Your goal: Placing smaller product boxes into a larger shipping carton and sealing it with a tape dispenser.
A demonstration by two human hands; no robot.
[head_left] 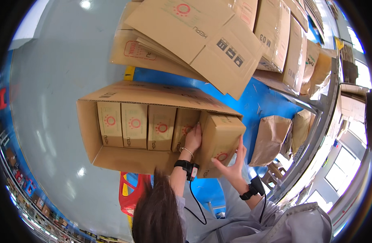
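1. At the centre of the head view, a large open carton (113, 95) lies on its side with its mouth facing the person; four small brown boxes (134, 125) stand in a row against its back wall.
2. At about 3 o'clock from that row, a fifth small box (220, 135) sits tilted at the carton's right end, partly outside the opening.
3. The left hand (193, 139) lies flat against this box's left face, fingers pointing up to 12 o'clock, between it and the fourth box in the row.
4. The right hand (231, 166) cups the box's lower right corner from 5 o'clock, fingers spread wide along its side. Both hands together hold the tilted box.
5. Each wrist carries a black band with a cable running down toward 6 o'clock.
6. Toward 12 o'clock, flattened cardboard sheets (202, 36) lie stacked over a blue surface (250, 105).
7. Toward 3 o'clock, brown paper sacks (271, 137) lean beside a metal rail (321, 121).
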